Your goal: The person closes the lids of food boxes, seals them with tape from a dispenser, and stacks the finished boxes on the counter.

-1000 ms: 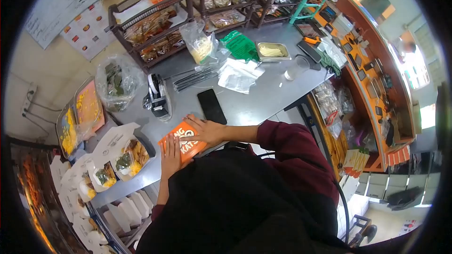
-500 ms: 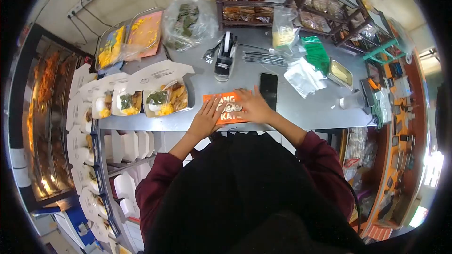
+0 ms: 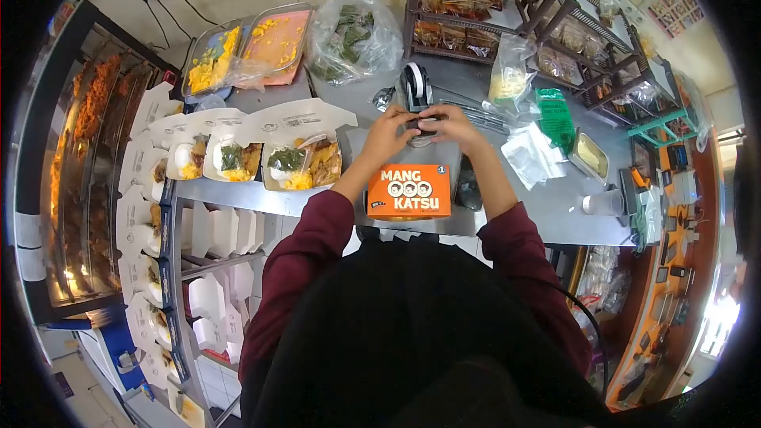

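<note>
A closed orange box [image 3: 409, 192] with white lettering lies on the metal table near its front edge. Beyond it is a black tape dispenser [image 3: 415, 87] with a white roll. My left hand [image 3: 388, 133] and my right hand [image 3: 450, 125] meet at the dispenser's near end. The fingers of both hands are pinched together there around its dark front part; any piece of tape between them is too small to make out. A dark phone [image 3: 468, 186] lies right of the box, partly hidden by my right forearm.
Open food boxes [image 3: 301, 160] with rice, leaves and yellow food stand left. Behind are trays [image 3: 273, 43], a bag of leaves [image 3: 353, 36] and brown racks [image 3: 456, 12]. Skewers, a green packet [image 3: 555, 115], a metal tin [image 3: 590, 155] and a plastic cup [image 3: 604, 204] lie right.
Both hands have left the orange box and moved forward to the tape dispenser. The box's top now shows fully. The view has shifted, so the scene sits further right.
</note>
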The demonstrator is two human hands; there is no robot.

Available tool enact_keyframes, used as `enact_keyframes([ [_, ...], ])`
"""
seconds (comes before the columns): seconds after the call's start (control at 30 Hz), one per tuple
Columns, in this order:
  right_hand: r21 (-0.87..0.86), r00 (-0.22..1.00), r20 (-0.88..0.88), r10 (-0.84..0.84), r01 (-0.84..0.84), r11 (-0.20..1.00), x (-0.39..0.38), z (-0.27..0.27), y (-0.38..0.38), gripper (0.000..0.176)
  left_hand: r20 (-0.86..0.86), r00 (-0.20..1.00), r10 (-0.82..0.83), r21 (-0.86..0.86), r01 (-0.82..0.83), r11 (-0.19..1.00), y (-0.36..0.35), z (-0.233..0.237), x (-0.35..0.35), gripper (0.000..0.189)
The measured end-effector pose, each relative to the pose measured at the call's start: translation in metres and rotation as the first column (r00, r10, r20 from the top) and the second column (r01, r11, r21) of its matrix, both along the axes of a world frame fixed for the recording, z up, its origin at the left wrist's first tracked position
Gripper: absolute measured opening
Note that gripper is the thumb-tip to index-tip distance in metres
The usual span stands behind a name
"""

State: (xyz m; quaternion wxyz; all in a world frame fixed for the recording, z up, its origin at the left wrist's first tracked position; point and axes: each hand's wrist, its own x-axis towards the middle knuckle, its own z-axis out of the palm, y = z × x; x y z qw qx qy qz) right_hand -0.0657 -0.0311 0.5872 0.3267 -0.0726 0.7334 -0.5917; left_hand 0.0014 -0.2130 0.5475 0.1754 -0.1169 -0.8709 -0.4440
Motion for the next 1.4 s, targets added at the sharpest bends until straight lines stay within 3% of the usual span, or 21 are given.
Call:
enact_keyframes([
  [0.13, -0.165, 0.954, 0.170, -0.245, 0.273, 0.948, -0.001, 0.007, -0.006, 0.022, 0.046, 0.996, 0.077, -0.079, -0.073, 0.994, 0.007, 0.007, 0.009, 0.030],
  [0.23, -0.261, 0.911, -0.177, -0.371, 0.320, 0.911, 0.030, -0.006, -0.004, 0.019, 0.084, 0.991, 0.103, -0.150, -0.090, 0.985, 0.008, 0.012, 0.011, 0.029],
  [0.27, -0.056, 0.810, -0.486, -0.329, 0.346, 0.936, 0.036, -0.013, -0.002, 0.018, 0.067, 0.992, 0.103, -0.157, -0.092, 0.983, 0.008, 0.013, 0.010, 0.029],
  [0.33, 0.287, 0.460, -0.888, 0.015, 0.528, 0.800, 0.052, -0.024, 0.002, 0.017, 0.048, 0.994, 0.095, -0.172, -0.085, 0.981, 0.010, 0.010, 0.012, 0.030],
  [0.43, 0.650, 0.774, -0.601, 0.200, 0.328, 0.685, 0.042, -0.022, 0.016, 0.015, 0.199, 0.976, 0.083, -0.150, -0.053, 0.987, 0.012, 0.012, 0.017, 0.052],
  [0.5, 0.227, 0.912, -0.384, -0.145, 0.245, 0.943, 0.047, -0.034, 0.030, 0.015, 0.076, 0.997, 0.024, -0.288, -0.001, 0.958, 0.011, 0.016, 0.042, 0.073],
  [0.53, -0.025, 0.946, -0.201, -0.254, 0.254, 0.967, 0.050, -0.037, 0.036, 0.016, 0.014, 1.000, -0.011, -0.355, 0.016, 0.935, 0.012, 0.021, 0.058, 0.085],
  [0.63, -0.167, 0.979, -0.097, -0.178, 0.161, 0.973, 0.110, -0.021, 0.049, 0.019, 0.310, 0.943, -0.125, -0.593, 0.294, 0.749, 0.010, 0.034, 0.114, 0.107],
  [0.67, -0.181, 0.978, -0.164, -0.127, 0.097, 0.979, 0.132, -0.032, 0.054, 0.021, 0.267, 0.958, -0.109, -0.593, 0.252, 0.765, 0.012, 0.025, 0.122, 0.106],
  [0.7, -0.224, 0.995, 0.014, -0.097, 0.097, 0.970, 0.154, -0.022, 0.052, 0.020, 0.224, 0.970, -0.090, -0.591, 0.209, 0.779, 0.013, 0.011, 0.129, 0.105],
  [0.73, -0.124, 0.996, 0.069, -0.065, 0.073, 0.990, 0.168, -0.030, 0.050, 0.019, 0.178, 0.981, -0.070, -0.589, 0.163, 0.791, 0.013, 0.007, 0.133, 0.104],
  [0.87, -0.127, 0.975, -0.022, -0.223, 0.218, 0.968, 0.196, -0.066, 0.034, 0.017, 0.175, 0.984, 0.031, -0.665, 0.095, 0.741, 0.025, 0.001, 0.137, 0.101],
  [0.97, -0.052, 0.926, -0.300, -0.231, 0.226, 0.973, 0.197, -0.089, 0.028, 0.029, 0.205, 0.977, 0.063, -0.675, 0.095, 0.732, 0.029, 0.004, 0.137, 0.098],
  [1.0, 0.203, 0.906, -0.408, -0.113, 0.210, 0.956, 0.195, -0.075, 0.025, 0.036, 0.201, 0.977, 0.069, -0.682, 0.089, 0.726, 0.028, 0.004, 0.136, 0.097],
  [1.07, 0.656, 0.846, -0.502, 0.181, 0.235, 0.717, 0.192, -0.032, 0.019, 0.050, 0.194, 0.978, 0.075, -0.693, 0.083, 0.717, 0.029, -0.001, 0.137, 0.097],
  [1.17, 0.633, 0.755, -0.624, 0.203, 0.336, 0.698, 0.184, -0.045, 0.032, 0.071, 0.179, 0.981, 0.070, -0.687, 0.074, 0.723, 0.028, -0.002, 0.136, 0.096],
  [1.23, 0.601, 0.176, -0.797, 0.578, 0.322, 0.731, 0.171, -0.083, 0.061, 0.075, 0.155, 0.986, 0.062, -0.696, 0.064, 0.715, 0.028, -0.007, 0.134, 0.098],
  [1.27, 0.607, -0.167, -0.724, 0.669, 0.308, 0.733, 0.165, -0.094, 0.073, 0.078, 0.142, 0.988, 0.054, -0.697, 0.061, 0.714, 0.028, -0.010, 0.134, 0.099],
  [1.37, 0.764, 0.180, -0.645, 0.743, 0.119, 0.634, 0.136, -0.008, 0.063, 0.080, 0.122, 0.992, -0.032, -0.655, 0.105, 0.749, 0.017, -0.011, 0.129, 0.099],
  [1.4, 0.705, 0.272, -0.678, 0.683, -0.021, 0.709, 0.120, 0.014, 0.064, 0.080, 0.197, 0.979, -0.056, -0.591, 0.164, 0.790, 0.014, 0.011, 0.124, 0.094],
])
